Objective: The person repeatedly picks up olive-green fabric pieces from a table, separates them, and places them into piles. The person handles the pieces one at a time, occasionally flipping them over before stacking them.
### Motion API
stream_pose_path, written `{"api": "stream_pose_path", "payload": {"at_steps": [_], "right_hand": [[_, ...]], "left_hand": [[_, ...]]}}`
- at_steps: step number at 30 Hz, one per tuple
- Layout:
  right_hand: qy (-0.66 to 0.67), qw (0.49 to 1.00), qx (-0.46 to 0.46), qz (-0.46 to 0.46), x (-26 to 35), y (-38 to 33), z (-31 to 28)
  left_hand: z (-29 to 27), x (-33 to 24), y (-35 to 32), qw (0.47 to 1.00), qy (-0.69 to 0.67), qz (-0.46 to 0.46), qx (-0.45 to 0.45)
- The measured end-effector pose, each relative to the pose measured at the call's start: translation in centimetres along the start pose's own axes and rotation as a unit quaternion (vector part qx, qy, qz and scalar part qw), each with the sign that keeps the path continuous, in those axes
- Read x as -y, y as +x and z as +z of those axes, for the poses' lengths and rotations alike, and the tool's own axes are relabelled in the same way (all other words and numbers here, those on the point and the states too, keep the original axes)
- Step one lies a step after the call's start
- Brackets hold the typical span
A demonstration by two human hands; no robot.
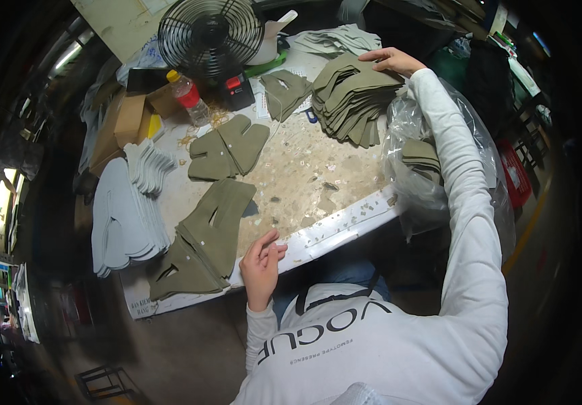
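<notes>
Reaching to the far right, my right hand point(393, 61) rests with stretched fingers on the far edge of a thick fanned stack of olive cut pieces point(351, 98). I see no piece lifted in it. My left hand point(260, 268) hovers at the table's near edge, its fingers loosely bent and apart, with nothing visible in them. Just left of it lies a pile of olive pieces with slots point(203, 233). Farther back are another olive pile point(229, 147) and a smaller one point(284, 93).
Light grey cut pieces point(129, 216) hang over the table's left side; more grey pieces point(338, 40) lie at the back. A black fan point(211, 34), a bottle point(188, 98) and a cardboard box point(118, 125) stand behind. Scraps litter the worn tabletop point(304, 169). A clear plastic bag point(416, 196) sits right.
</notes>
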State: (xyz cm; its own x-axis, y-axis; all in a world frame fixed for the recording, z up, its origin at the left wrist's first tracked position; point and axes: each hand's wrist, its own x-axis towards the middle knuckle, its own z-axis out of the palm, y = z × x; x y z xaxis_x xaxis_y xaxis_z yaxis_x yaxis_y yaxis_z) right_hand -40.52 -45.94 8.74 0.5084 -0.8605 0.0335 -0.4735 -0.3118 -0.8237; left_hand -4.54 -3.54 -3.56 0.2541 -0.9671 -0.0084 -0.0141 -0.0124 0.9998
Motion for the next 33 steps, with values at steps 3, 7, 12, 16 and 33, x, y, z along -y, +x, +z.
{"api": "stream_pose_path", "payload": {"at_steps": [3, 7, 12, 16, 33], "right_hand": [[-0.349, 0.933, -0.08, 0.05, 1.6, -0.6, 0.3], [-0.474, 0.865, -0.105, -0.126, 8.6, -6.2, 2.4], [-0.278, 0.929, 0.011, -0.245, 17.5, -17.4, 11.1], [-0.173, 0.941, 0.169, -0.238, 19.2, -21.3, 17.6], [0.2, 0.954, 0.188, -0.118, 14.3, -20.8, 37.0]], "left_hand": [[-0.9, -1.0, -0.7, 0.999, 0.037, 0.002, 0.026], [-5.1, -2.7, -1.8, 0.985, 0.142, 0.047, -0.09], [-10.7, -3.7, -1.7, 0.926, 0.242, 0.013, -0.288], [-11.0, -3.3, -0.6, 0.899, 0.336, 0.039, -0.277], [-6.6, -2.7, 0.3, 0.932, 0.268, -0.003, -0.243]]}}
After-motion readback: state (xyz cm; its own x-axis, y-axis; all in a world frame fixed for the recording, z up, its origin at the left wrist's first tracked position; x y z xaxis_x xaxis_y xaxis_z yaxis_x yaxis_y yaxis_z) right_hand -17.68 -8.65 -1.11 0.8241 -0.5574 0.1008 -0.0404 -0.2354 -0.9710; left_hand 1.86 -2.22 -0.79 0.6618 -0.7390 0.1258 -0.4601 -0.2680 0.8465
